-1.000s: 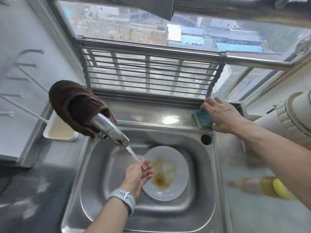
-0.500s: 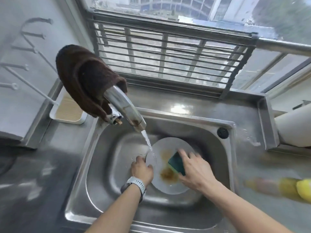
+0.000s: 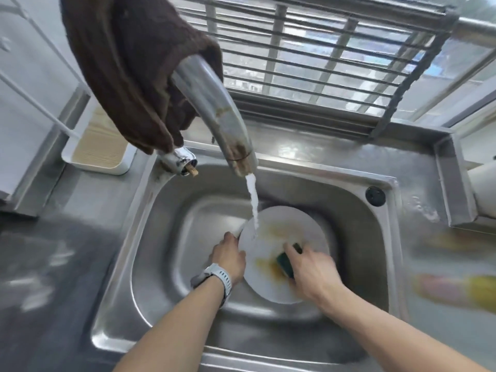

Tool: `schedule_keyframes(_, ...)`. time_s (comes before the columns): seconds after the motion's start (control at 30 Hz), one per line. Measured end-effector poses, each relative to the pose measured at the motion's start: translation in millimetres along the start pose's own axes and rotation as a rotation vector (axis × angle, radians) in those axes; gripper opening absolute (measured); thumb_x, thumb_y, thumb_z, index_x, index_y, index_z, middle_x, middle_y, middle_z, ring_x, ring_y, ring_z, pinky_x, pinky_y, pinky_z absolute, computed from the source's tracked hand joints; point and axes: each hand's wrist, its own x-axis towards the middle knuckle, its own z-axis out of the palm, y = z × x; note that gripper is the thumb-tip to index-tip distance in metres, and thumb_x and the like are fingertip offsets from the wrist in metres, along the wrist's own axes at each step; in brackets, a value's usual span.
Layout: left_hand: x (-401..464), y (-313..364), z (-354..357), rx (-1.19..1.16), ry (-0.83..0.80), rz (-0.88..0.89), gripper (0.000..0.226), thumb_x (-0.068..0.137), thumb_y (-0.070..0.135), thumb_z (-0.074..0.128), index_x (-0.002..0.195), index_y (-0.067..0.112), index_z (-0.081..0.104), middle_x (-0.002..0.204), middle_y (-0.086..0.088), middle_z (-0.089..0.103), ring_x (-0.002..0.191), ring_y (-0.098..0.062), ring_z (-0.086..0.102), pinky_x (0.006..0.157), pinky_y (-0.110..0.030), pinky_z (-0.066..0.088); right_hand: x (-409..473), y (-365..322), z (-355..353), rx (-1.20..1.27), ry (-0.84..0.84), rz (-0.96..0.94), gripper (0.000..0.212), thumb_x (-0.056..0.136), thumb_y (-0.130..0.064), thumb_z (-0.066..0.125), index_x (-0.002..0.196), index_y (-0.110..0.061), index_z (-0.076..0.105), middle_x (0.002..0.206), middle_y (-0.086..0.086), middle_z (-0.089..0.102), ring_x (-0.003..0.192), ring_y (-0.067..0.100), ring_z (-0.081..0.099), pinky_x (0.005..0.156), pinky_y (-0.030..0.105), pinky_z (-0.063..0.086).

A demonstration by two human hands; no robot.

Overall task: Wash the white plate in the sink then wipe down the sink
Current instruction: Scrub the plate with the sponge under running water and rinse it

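Observation:
A white plate [image 3: 291,226] with brown-orange smears lies in the steel sink [image 3: 161,259]. My left hand [image 3: 229,257], with a grey watch on the wrist, grips the plate's left rim. Pressed on the plate's lower right part is a green sponge [image 3: 285,265], held by my right hand [image 3: 312,269]. Water runs from the steel tap [image 3: 214,108] onto the plate's upper left area.
A brown cloth [image 3: 126,57] hangs over the tap. A white tray [image 3: 99,149] sits on the counter at left. A metal rack [image 3: 322,57] stands behind the sink. A blurred yellow and pink bottle [image 3: 456,292] lies on the right counter. The overflow hole [image 3: 375,196] is at the sink's back right.
My right hand took the sponge from the ledge behind the sink down onto the plate and slid it toward the lower right. My left hand closed on the plate's rim. The camera came closer.

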Motion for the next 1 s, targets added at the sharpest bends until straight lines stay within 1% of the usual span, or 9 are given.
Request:
schedule_keyframes(0.13,4,3,0,0.055,-0.038,0.039,0.015,0.097,0.024,0.049,0.108,0.019,0.042,0.113,-0.016,0.066,0.099,-0.040,0.063,0.086,-0.044,0.054,15,-37,-1,0.085,0.010,-0.150,0.051,0.097,-0.028,0.053,0.144,-0.020,0.036,0.126,0.017,0.053,0.095,0.039,0.066,0.064,0.038,0.039)
schedule_keyframes(0.27,7,-1,-3,0.081,-0.071,0.032,0.022,0.092,0.023,0.050,0.113,0.018,0.044,0.114,-0.016,0.066,0.105,-0.042,0.064,0.088,-0.045,0.054,45,-8,-19,0.048,0.155,0.014,0.048,0.098,-0.027,0.050,0.145,-0.021,0.040,0.127,0.018,0.056,0.099,0.038,0.065,0.069,0.039,0.045)
schedule_keyframes(0.37,10,-4,-4,0.046,-0.106,0.031,0.017,0.088,0.028,0.051,0.101,0.023,0.041,0.107,-0.011,0.067,0.089,-0.037,0.063,0.083,-0.043,0.056,10,6,-11,-0.018,0.040,0.068,0.054,0.097,-0.025,0.050,0.148,-0.023,0.033,0.123,0.015,0.055,0.096,0.036,0.066,0.066,0.036,0.040)
schedule_keyframes(0.5,15,-8,-2,-0.081,-0.150,-0.018,0.020,0.077,0.035,0.048,0.097,0.033,0.048,0.099,-0.004,0.069,0.079,-0.034,0.073,0.075,-0.046,0.064,12,-36,-1,0.109,0.025,-0.109,0.042,0.098,-0.028,0.049,0.138,-0.021,0.040,0.118,0.016,0.055,0.089,0.038,0.066,0.065,0.036,0.037)
schedule_keyframes(0.6,17,-10,-2,-0.117,-0.145,-0.022,0.018,0.073,0.032,0.046,0.091,0.031,0.046,0.096,-0.005,0.069,0.077,-0.035,0.074,0.073,-0.047,0.064,42,-20,-7,0.116,0.157,-0.002,0.039,0.098,-0.030,0.050,0.136,-0.021,0.045,0.118,0.016,0.056,0.088,0.040,0.066,0.063,0.036,0.039)
schedule_keyframes(0.67,15,-10,-4,-0.129,-0.147,-0.028,0.020,0.070,0.033,0.048,0.090,0.031,0.046,0.097,-0.005,0.068,0.078,-0.035,0.074,0.074,-0.047,0.064,31,6,-7,0.070,0.136,0.097,0.045,0.098,-0.031,0.052,0.140,-0.022,0.042,0.118,0.015,0.058,0.091,0.039,0.067,0.064,0.038,0.042)
schedule_keyframes(0.77,9,-10,-2,-0.142,-0.131,-0.032,0.023,0.074,0.037,0.049,0.097,0.032,0.049,0.096,-0.004,0.069,0.077,-0.034,0.074,0.072,-0.045,0.065,-3,-5,5,0.026,0.049,0.061,0.043,0.098,-0.034,0.049,0.139,-0.023,0.041,0.115,0.013,0.059,0.092,0.037,0.067,0.067,0.036,0.042)
schedule_keyframes(0.87,6,-10,-3,-0.163,-0.114,-0.030,0.018,0.080,0.037,0.049,0.098,0.033,0.050,0.094,-0.002,0.070,0.073,-0.031,0.075,0.069,-0.044,0.065,16,-36,2,0.143,0.110,-0.063,0.035,0.100,-0.030,0.048,0.133,-0.021,0.047,0.114,0.014,0.057,0.093,0.038,0.064,0.067,0.035,0.038)
schedule_keyframes(1.0,5,-13,-8,-0.183,-0.102,-0.037,0.009,0.087,0.032,0.054,0.090,0.026,0.048,0.095,-0.004,0.070,0.070,-0.032,0.075,0.066,-0.043,0.066,35,-5,-1,0.106,0.221,0.066,0.038,0.096,-0.034,0.055,0.132,-0.023,0.052,0.109,0.014,0.064,0.101,0.038,0.061,0.068,0.037,0.040)
